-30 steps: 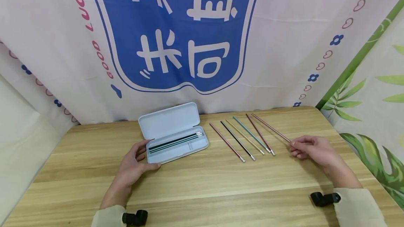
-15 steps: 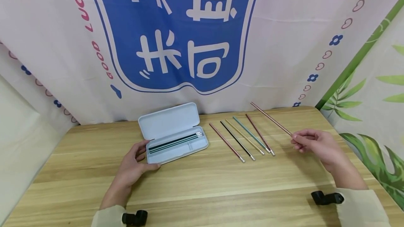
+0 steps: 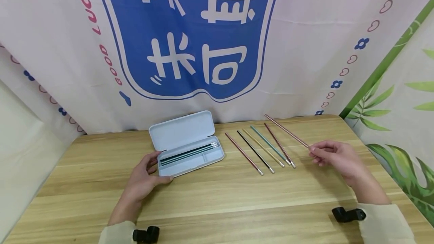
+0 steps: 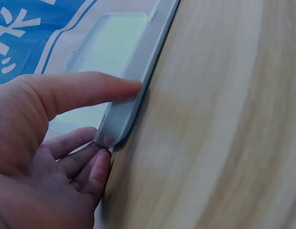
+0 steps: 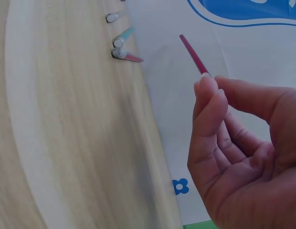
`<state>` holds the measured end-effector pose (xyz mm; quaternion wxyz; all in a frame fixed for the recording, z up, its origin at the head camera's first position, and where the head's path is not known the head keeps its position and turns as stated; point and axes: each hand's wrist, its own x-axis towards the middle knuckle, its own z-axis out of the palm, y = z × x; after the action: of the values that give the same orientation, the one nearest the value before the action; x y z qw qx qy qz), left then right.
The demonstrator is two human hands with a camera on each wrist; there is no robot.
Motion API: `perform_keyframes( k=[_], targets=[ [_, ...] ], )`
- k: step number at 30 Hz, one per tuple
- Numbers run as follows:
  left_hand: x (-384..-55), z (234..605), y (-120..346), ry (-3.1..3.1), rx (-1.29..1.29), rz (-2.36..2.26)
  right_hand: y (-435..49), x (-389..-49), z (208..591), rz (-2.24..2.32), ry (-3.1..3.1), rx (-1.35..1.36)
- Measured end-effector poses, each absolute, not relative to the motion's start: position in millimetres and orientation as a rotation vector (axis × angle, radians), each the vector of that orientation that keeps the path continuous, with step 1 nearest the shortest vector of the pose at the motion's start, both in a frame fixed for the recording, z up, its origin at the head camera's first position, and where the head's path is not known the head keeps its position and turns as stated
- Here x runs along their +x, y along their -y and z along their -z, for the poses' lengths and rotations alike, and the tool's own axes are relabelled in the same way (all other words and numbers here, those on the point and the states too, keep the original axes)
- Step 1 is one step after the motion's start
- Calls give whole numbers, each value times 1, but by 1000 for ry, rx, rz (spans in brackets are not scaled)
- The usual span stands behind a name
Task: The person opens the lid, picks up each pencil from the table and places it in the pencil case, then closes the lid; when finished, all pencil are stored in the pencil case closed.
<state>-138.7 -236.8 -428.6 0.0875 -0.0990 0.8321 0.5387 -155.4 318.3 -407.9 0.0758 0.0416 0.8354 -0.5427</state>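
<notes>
My right hand (image 3: 333,157) pinches a reddish-pink pencil (image 3: 286,130) at its near end between thumb and fingertips. In the right wrist view the pencil (image 5: 193,55) points away from the fingers, raised over the table. My left hand (image 3: 144,174) holds the left end of an open light-blue pencil case (image 3: 184,168), thumb along the front edge and fingers at the left side. In the left wrist view the thumb presses the case wall (image 4: 131,107). Several dark green pencils (image 3: 186,154) lie together inside the case, beside a small divider.
Between the case and my right hand, several pencils lie slanted on the wooden table (image 3: 217,206): red (image 3: 242,151), black (image 3: 254,150), yellow (image 3: 262,147), teal (image 3: 268,142) and dark red (image 3: 278,142). A printed cloth (image 3: 298,48) hangs behind the table's back edge.
My right hand has raised the reddish-pink pencil off the table, then shifted slightly left and down with it. The left hand and pencil case have stayed in place.
</notes>
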Motion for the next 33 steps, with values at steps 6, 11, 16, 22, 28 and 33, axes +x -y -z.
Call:
perform_keyframes(
  k=[6, 11, 16, 22, 28, 33],
  targets=[
    [-138, 424, 232, -2482, -334, -1617, -314, -156, 409, 1613, -2517, 107],
    [-137, 423, 235, -2488, -336, -1623, -310, -156, 407, 1616, -2514, 85],
    [-136, 423, 240, -2479, -321, -1612, -302, -156, 406, 1613, -2492, 66],
    [-136, 420, 239, -2499, -304, -1583, -288, -156, 406, 1599, -2476, 41],
    [-137, 422, 240, -2495, -292, -1581, -255, -163, 402, 1601, -2417, -56],
    [-137, 425, 241, -2512, -264, -1559, -222, -175, 392, 1554, -2424, -123]
  ],
)
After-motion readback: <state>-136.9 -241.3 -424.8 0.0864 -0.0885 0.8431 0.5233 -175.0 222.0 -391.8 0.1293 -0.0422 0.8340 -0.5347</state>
